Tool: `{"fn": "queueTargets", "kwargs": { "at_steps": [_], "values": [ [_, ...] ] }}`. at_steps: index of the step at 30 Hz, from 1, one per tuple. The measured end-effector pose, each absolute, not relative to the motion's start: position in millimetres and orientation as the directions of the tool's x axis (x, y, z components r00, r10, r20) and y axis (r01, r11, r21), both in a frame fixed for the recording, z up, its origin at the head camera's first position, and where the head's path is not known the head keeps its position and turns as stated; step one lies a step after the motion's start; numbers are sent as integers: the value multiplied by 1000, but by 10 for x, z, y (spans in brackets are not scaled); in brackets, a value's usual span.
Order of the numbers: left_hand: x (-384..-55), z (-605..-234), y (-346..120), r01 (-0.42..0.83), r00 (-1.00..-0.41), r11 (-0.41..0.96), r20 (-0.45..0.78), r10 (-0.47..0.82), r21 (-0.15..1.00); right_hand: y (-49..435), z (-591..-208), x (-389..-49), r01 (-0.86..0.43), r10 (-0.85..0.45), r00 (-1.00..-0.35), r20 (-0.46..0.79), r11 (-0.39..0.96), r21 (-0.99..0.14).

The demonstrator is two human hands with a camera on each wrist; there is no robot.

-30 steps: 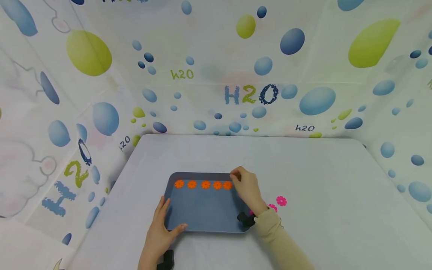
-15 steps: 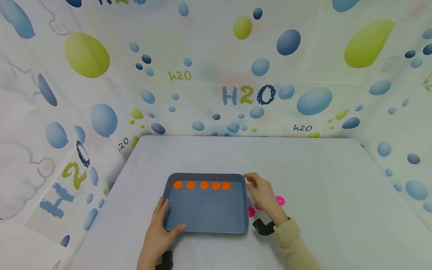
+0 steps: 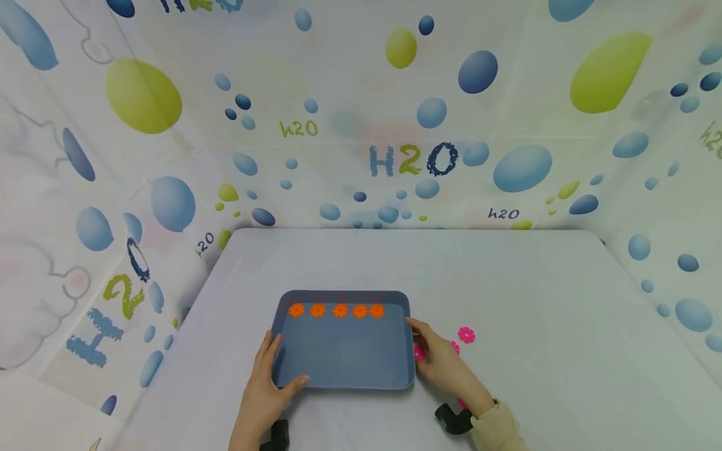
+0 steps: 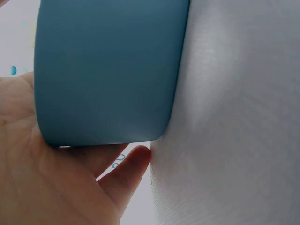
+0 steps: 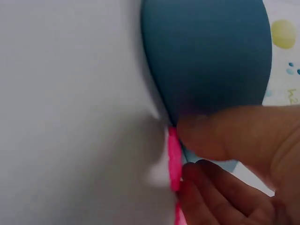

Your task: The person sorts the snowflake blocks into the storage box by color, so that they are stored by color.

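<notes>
The left hand (image 3: 261, 387), thumb and fingers spread, touches the tray (image 3: 344, 352) at its near left corner. The right hand (image 3: 445, 363) has its thumb and fingers parted around a pink flower (image 3: 419, 354) beside the tray. Five orange flowers (image 3: 340, 311) line its far side.

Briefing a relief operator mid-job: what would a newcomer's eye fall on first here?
Probably the row of five orange flower pieces, bright along the far side of the blue-gray tray. Next, the pink flower pieces stand out on the white table right of the tray, some partly hidden by the right hand. The left hand rests at the tray's near left corner.
</notes>
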State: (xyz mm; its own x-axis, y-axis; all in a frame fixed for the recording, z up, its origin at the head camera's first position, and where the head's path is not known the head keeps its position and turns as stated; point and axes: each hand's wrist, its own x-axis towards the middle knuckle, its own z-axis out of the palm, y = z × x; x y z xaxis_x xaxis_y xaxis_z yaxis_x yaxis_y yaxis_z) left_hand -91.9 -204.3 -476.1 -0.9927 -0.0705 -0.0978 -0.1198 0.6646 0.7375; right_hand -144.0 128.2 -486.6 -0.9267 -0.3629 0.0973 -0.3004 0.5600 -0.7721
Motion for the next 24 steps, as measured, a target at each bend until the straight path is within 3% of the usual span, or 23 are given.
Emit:
{"fn": "queueTargets", "kwargs": {
  "at_steps": [10,18,24],
  "values": [
    [-892,-4763,-2085,-122,-992,663,-97,-75,739,1166,-4895,-1349,-260,-238,-962,131,668,-698],
    [-876,-4783,-2106,-130,-992,668,-96,-87,732,1219,-4800,-1359,-196,-204,-977,65,726,-659],
    [-886,-4762,-2054,-92,-996,660,-62,-69,746,1332,-4687,-1434,-76,-129,-991,-26,720,-690]
  ]
}}
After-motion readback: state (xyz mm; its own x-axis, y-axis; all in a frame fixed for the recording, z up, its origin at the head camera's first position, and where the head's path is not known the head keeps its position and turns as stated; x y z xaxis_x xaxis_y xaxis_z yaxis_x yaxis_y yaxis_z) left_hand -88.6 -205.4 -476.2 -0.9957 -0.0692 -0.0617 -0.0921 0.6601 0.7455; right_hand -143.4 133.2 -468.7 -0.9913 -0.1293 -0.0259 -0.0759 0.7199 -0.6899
